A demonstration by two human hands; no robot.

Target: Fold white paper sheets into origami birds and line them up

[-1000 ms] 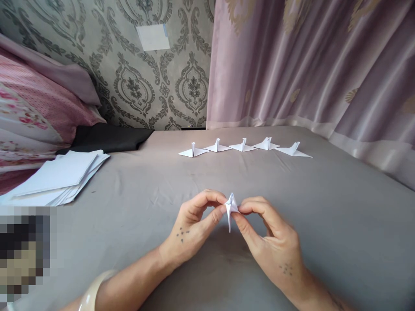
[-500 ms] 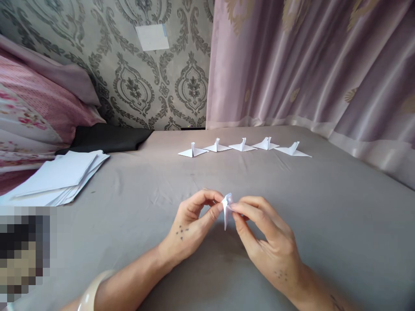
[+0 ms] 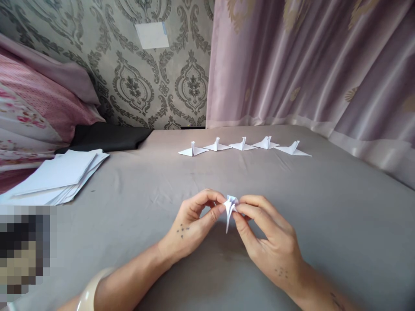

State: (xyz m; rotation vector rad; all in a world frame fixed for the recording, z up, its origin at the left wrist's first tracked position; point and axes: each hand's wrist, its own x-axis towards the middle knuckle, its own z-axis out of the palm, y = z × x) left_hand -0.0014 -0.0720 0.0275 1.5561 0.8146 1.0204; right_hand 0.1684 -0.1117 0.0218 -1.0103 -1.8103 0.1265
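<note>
Between both hands is a small folded white paper figure, with a narrow point hanging down and its upper part spread a little. My left hand pinches its left side with thumb and forefinger. From the other side my right hand grips the right edge, fingertips closed on the paper. Beyond the hands, several folded paper cranes stand in a row with their wings spread flat on the grey cloth surface.
A stack of white paper sheets lies at the left, beside a black cloth item. Purple curtains hang along the back right. Pink floral fabric borders the left side. A white paper is on the patterned wall.
The paper figure's upper part has spread wider and turned slightly, showing more of its inner folds. Both hands keep hold of it in nearly the same place.
</note>
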